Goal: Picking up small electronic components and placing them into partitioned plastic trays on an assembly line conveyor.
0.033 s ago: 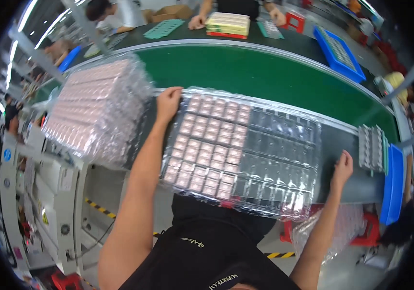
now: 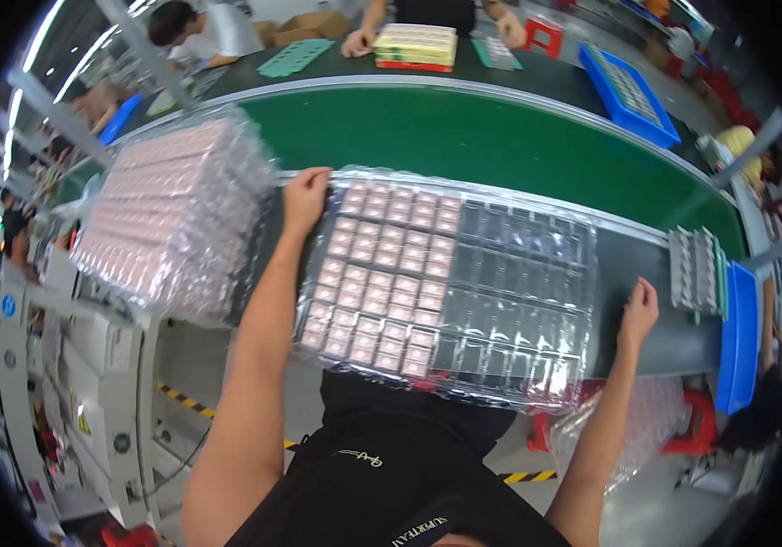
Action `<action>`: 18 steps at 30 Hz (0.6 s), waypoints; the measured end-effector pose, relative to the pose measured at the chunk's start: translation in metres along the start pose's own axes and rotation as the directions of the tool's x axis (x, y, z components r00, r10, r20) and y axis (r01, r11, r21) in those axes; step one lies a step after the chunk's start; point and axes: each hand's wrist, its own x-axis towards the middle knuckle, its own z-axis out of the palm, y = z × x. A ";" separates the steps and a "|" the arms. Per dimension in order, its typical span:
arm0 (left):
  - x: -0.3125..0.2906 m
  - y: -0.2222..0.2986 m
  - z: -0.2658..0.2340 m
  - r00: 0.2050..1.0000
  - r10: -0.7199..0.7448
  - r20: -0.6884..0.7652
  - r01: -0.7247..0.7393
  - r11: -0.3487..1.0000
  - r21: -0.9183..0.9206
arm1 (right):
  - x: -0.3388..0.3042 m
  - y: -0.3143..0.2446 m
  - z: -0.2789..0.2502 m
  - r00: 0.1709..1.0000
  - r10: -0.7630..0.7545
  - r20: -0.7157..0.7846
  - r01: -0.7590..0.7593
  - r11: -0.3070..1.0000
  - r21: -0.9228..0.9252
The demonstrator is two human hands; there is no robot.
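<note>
A large clear plastic tray lies slightly tilted on the dark worktop before me. Rows of small pale pink pieces fill the pockets of its left half. The right half's pockets look bare. My left hand is at the tray's far left corner, its fingers closed at the edge. Beyond the tray's right side, my right hand hovers apart from it, fingers loosely bent and holding nothing. To the left stands a tall stack of filled trays in clear plastic.
A green conveyor belt runs behind the worktop. Grey moulded trays and a blue bin are at right. Clear trays rest low near a red stool. A co-worker's hands flank a yellow stack across the belt.
The whole scene sits slightly farther left in the picture. My hands keep about the same places beside the tray.
</note>
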 end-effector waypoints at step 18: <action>-0.002 0.007 0.008 1.000 0.008 -0.001 -0.008 0.993 -0.114 | -0.010 -0.007 0.005 0.981 -0.171 -0.095 0.116 0.897 -0.427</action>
